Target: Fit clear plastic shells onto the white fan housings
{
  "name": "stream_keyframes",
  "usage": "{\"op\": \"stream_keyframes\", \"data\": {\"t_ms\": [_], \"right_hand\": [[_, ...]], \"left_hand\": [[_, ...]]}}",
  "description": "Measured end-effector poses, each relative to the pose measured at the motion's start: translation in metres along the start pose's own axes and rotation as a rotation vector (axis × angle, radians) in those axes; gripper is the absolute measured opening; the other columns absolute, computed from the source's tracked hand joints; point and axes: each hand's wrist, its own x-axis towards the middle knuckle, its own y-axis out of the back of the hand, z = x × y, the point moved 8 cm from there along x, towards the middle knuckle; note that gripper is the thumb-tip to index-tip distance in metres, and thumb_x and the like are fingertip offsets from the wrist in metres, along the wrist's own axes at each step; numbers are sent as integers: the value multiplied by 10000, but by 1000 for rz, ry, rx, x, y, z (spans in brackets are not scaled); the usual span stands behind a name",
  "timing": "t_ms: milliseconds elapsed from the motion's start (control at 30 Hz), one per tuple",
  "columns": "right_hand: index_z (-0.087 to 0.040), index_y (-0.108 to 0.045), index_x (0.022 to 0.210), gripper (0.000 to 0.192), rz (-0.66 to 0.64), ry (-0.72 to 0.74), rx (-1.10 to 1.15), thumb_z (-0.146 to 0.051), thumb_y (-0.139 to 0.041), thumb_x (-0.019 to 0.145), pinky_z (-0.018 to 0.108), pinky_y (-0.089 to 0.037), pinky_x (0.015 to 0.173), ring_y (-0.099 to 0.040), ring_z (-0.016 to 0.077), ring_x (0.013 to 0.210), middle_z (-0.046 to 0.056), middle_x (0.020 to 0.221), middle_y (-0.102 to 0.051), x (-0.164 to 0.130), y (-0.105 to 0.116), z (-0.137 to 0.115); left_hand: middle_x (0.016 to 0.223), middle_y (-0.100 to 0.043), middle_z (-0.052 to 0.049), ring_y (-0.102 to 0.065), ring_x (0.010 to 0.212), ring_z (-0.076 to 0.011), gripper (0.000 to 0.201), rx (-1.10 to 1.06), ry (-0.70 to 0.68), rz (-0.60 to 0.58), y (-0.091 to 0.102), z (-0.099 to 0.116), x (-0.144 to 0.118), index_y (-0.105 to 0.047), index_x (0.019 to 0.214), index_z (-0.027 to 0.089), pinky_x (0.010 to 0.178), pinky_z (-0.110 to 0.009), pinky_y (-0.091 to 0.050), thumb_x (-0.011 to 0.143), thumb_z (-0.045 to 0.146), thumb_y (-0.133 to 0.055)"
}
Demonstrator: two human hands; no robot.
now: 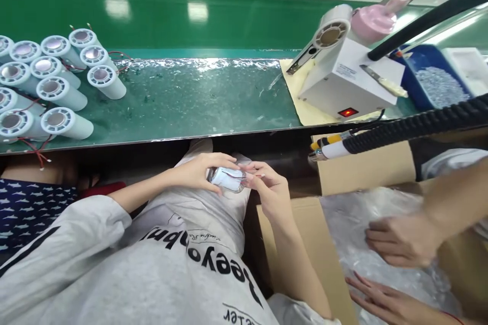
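Over my lap is a pale blue cylindrical housing (pixel 227 179), with a clear rim at its lower right end and thin dark wires along it. The fingers of my left hand (pixel 194 171) are wrapped round its left end and top. At the other end, my right hand (pixel 272 190) pinches thin wires (pixel 259 176) with a pale tip beside the thumb. The right fingers cover part of the housing's end. Similar pale blue housings (pixel 64 123) with red and dark wires stand grouped on the left of the green bench (pixel 190 106).
A white box-shaped device (pixel 351 81) with a lit red switch stands on the bench at right. Nearby are a pink bottle (pixel 373 23), a blue bin (pixel 438 78) of small clear pieces and a black hose (pixel 419 124). A co-worker's hands (pixel 404 238) are over a plastic-lined cardboard box (pixel 308 254).
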Motion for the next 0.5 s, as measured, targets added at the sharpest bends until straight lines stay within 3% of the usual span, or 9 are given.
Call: {"op": "stream_keyframes", "data": {"t_ms": [100,233,367,500], "right_hand": [[-236,-750,748,286,-65,105,-1,-502,-794,842,506,-584,1018,-724,319,1143,98,1153,-762,-4,-3,-5],[-283,-784,1107,288,-118,356,-303,-353,-842,833,474,-558,1093,-675,310,1269,86,1345,-715,-20,-7,-19],[-278,-720,1222,347,-108,479,-369,-269,-797,883,431,-587,1068,-690,289,1253,93,1360,-710,-34,-6,-27],[-269,-686,1239,387,-132,429,-331,-281,-813,874,455,-592,1066,-672,304,1280,97,1313,-732,-39,-3,-26]], "left_hand": [[1333,-700,-139,-684,1175,-291,669,-153,113,31,3,0,0,-697,1307,209,1021,-417,-535,688,353,-905],[1349,-684,-150,-711,1072,-248,694,-361,252,46,-4,-5,-3,-643,1368,194,879,-353,-568,739,387,-865],[1478,-613,-140,-676,1200,-272,788,-300,169,-34,-9,9,-5,-592,1450,263,935,-361,-558,731,386,-890],[1538,-574,-116,-577,1380,-297,754,-222,29,-86,-7,26,-8,-594,1458,303,1071,-400,-516,762,349,-882]]}}
